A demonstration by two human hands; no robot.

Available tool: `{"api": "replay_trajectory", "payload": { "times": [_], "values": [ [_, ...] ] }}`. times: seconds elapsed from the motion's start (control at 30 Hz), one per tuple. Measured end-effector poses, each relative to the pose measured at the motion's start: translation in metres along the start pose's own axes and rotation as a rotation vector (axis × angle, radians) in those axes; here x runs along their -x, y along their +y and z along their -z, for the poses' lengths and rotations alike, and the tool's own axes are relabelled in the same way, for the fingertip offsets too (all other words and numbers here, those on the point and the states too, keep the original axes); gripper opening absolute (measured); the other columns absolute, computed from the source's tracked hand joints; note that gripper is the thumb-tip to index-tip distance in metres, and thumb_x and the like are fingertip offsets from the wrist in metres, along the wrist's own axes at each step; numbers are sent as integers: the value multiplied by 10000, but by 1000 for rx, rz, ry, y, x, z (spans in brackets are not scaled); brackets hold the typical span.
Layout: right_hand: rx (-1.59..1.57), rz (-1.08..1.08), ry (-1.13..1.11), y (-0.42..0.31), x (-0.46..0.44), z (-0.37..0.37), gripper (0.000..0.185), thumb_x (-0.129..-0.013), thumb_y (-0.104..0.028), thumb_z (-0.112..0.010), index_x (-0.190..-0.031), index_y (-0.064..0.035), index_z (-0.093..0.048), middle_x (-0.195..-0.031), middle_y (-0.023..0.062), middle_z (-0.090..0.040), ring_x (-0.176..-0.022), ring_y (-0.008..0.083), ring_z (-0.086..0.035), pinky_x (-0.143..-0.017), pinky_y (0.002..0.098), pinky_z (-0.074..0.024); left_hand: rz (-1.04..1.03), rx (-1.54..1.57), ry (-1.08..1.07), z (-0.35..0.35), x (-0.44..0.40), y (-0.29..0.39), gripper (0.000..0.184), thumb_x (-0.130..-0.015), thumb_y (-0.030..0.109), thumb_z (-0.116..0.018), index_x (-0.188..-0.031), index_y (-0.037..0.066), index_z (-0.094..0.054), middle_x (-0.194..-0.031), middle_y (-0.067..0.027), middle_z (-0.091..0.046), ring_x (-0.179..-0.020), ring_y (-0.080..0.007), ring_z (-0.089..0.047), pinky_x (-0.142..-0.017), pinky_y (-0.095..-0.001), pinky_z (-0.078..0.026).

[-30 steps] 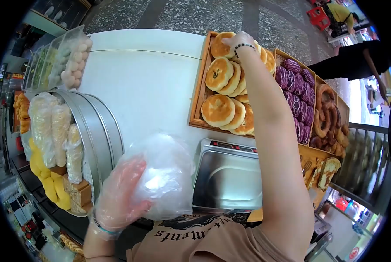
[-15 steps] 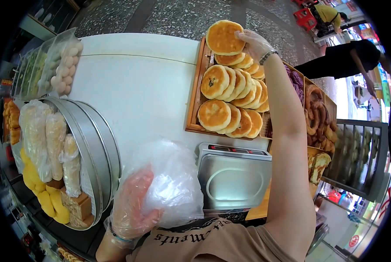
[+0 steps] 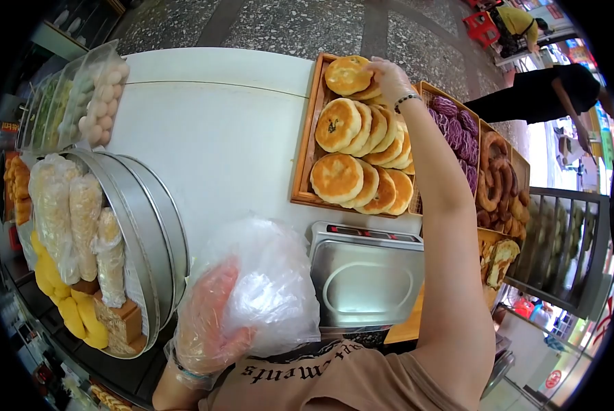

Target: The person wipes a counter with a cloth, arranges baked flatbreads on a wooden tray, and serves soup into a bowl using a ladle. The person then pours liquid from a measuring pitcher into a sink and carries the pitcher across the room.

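My left hand (image 3: 214,315), in a clear plastic glove, is low in the view, its fingers and thumb curved around a clear plastic bag (image 3: 269,274). At the far end of a wooden tray (image 3: 301,168), my gloved right hand (image 3: 392,81) has its fingertips on the edge of a round browned flatbread (image 3: 348,75). That flatbread lies low over another one in the back row. Nearer rows of overlapping flatbreads (image 3: 336,179) fill the rest of the tray. The thumb of my right hand is mostly hidden.
A metal scale (image 3: 369,284) stands before the tray. To the right are purple twisted rolls (image 3: 454,130) and brown fried rings (image 3: 495,171). Metal steamer rings (image 3: 160,226) with wrapped rolls (image 3: 53,212) and an egg box (image 3: 101,109) stand left. A person in black (image 3: 540,96) stands beyond.
My right hand has lowered the raised flatbread into the tray's back row. More of the purple rolls shows beside my arm. My left hand and the bag have stayed in place.
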State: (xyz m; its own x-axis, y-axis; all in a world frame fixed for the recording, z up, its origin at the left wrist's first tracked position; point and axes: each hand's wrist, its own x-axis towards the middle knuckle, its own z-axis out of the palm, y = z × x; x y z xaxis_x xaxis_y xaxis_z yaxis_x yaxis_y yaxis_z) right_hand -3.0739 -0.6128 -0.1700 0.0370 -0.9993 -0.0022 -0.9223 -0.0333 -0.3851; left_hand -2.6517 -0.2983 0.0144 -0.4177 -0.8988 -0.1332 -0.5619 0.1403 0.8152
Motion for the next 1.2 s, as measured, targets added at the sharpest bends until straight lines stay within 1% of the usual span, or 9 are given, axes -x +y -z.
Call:
{"api": "replay_trajectory", "payload": {
  "times": [0.17,0.37,0.5,0.67,0.73,0.8,0.87,1.0,1.2],
  "values": [
    [-388,-300,138,3,-7,10,294,-886,-53,-508,-1104,-132,-688,-1074,83,-692,-970,258,-654,-868,321,-486,2,-9,6,-1,1,0,732,-822,448,-658,-1345,-19,-450,-1336,-220,-490,-1217,-366,-504,-1035,-432,-379],
    [287,-287,-178,-46,-10,16,385,-852,-265,-633,-1197,-94,-629,-1206,127,-629,-1067,275,-622,-949,360,-475,2,22,-11,1,4,-6,770,-828,473,-670,-1355,-32,-424,-1333,-228,-478,-1230,-349,-492,-1048,-426,-375],
    [144,-382,142,-67,-17,-23,491,-763,-351,-716,-1067,29,-650,-1086,213,-660,-1021,338,-643,-894,368,-503,63,88,-17,-7,5,-8,809,-823,495,-676,-1367,-38,-403,-1352,-222,-463,-1244,-340,-479,-1069,-432,-354],
    [-414,-336,83,-83,12,-5,483,-842,-147,-651,-1279,-28,-485,-1234,175,-580,-1102,287,-596,-947,407,-495,135,208,54,-3,3,6,889,-796,593,-661,-1362,-44,-407,-1363,-199,-466,-1250,-319,-474,-1086,-440,-334],
    [-736,-131,414,-70,31,15,125,-931,-115,-531,-992,-55,-622,-882,47,-580,-792,159,-572,-692,274,-491,132,138,72,5,7,3,912,-788,653,-624,-1346,-42,-433,-1337,-193,-496,-1219,-300,-497,-1038,-412,-376],
    [-1547,-79,562,-82,76,55,285,-955,-217,-518,-1174,-57,-605,-1133,152,-602,-1033,255,-604,-869,342,-506,106,132,361,16,4,-6,853,-832,663,-550,-1321,-32,-476,-1311,-187,-528,-1178,-271,-523,-971,-372,-394],
    [-1549,-115,538,-103,138,67,318,-922,-177,-546,-1206,-35,-561,-1161,144,-593,-1042,249,-604,-877,350,-511,99,33,490,36,-10,-11,753,-892,608,-481,-1295,-27,-511,-1294,-166,-552,-1164,-246,-525,-932,-351,-388],
    [-1574,-215,343,-152,241,69,471,-846,-65,-611,-1293,-18,-469,-1244,99,-543,-1121,206,-558,-962,364,-477,-64,72,377,42,-81,33,533,-898,322,-542,-1331,14,-495,-1238,-157,-595,-1093,-265,-569,-920,-376,-437],
    [-1488,19,130,-201,291,28,476,-911,-100,-586,-1343,-25,-400,-1247,77,-505,-1164,147,-485,-1009,306,-405,120,227,-494,-2,-138,45,573,-845,194,-711,-1311,2,-439,-1161,-85,-559,-1041,-133,-557,-874,-263,-460]
  ]
}}
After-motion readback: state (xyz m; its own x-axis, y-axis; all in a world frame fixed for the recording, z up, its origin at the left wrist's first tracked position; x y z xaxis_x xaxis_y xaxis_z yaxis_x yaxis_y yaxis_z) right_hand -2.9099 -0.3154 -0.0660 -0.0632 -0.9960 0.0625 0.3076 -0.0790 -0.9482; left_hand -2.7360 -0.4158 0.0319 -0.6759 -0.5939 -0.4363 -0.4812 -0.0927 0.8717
